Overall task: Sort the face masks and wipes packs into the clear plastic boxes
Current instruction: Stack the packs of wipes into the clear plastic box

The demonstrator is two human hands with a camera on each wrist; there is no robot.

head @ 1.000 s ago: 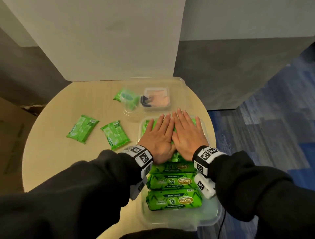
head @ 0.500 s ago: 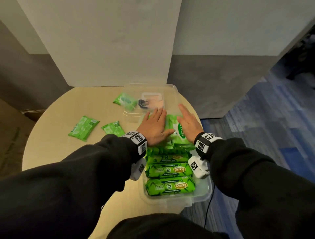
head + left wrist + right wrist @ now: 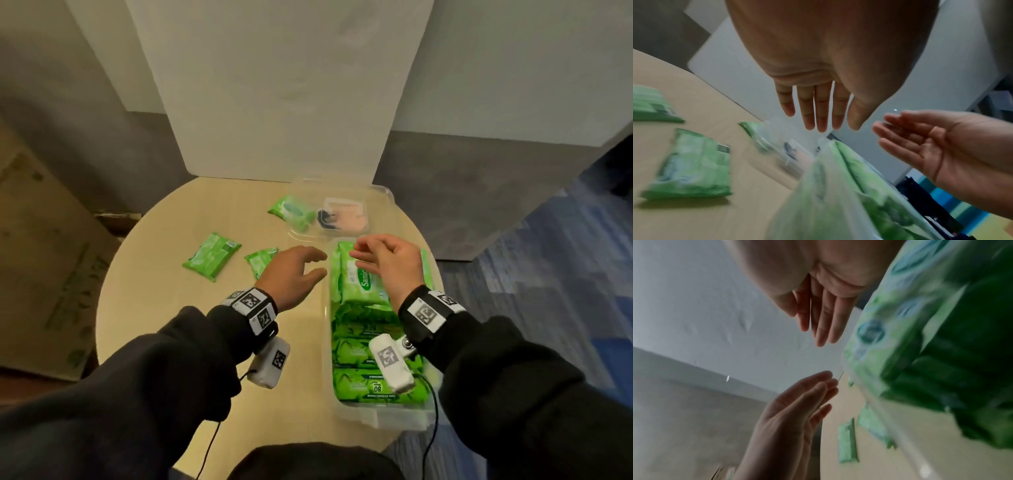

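Note:
A clear plastic box [image 3: 383,416] at the table's right edge is packed with large green wipes packs [image 3: 359,277]. Both hands hover above it, empty. My left hand [image 3: 294,274] is over the box's left rim, fingers relaxed and straight [image 3: 818,107]. My right hand [image 3: 383,260] floats over the top pack with fingers loosely extended [image 3: 822,321]. Behind stands a second clear box [image 3: 383,205] holding a face mask pack [image 3: 346,217]. Three small green wipes packs lie loose on the table: one by the far box [image 3: 291,210], two to the left [image 3: 212,255] [image 3: 258,262].
The round beige table [image 3: 171,308] ends just right of the full box, with blue carpet [image 3: 548,274] beyond. A white panel [image 3: 274,85] stands behind the table. A cardboard box [image 3: 44,257] sits on the floor at the left.
Both hands pressed flat on the wipes in the box a second ago; they have since lifted off and drawn apart, the left moving to the box's left side.

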